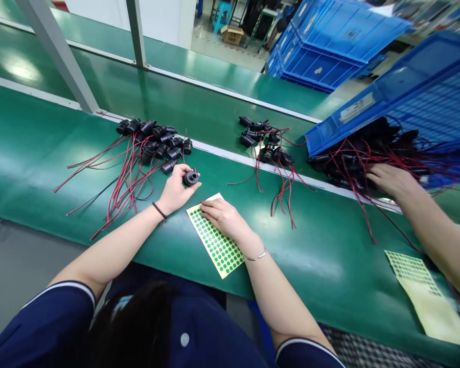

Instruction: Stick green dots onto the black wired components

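My left hand (178, 190) grips a small black pump (190, 177) between thumb and fingers, its round nozzle end turned upward. Just right of it, my right hand (224, 217) rests over the upper end of a sheet of green dot stickers (218, 248). The fingers of that hand are bent and pressed together at the sheet's top rows; their tips are partly hidden, so a lifted sticker cannot be made out. Beyond my left hand lies a heap of black pumps (159, 140) with red and black wires trailing toward me across the green table (168, 255).
A smaller group of pumps (268, 145) lies across the table's far white strip. At right, a co-worker's hand (393, 181) reaches into pumps spilling from a tilted blue crate (368, 107). Another sticker sheet (429, 291) lies there. A grey post (61, 56) stands at left.
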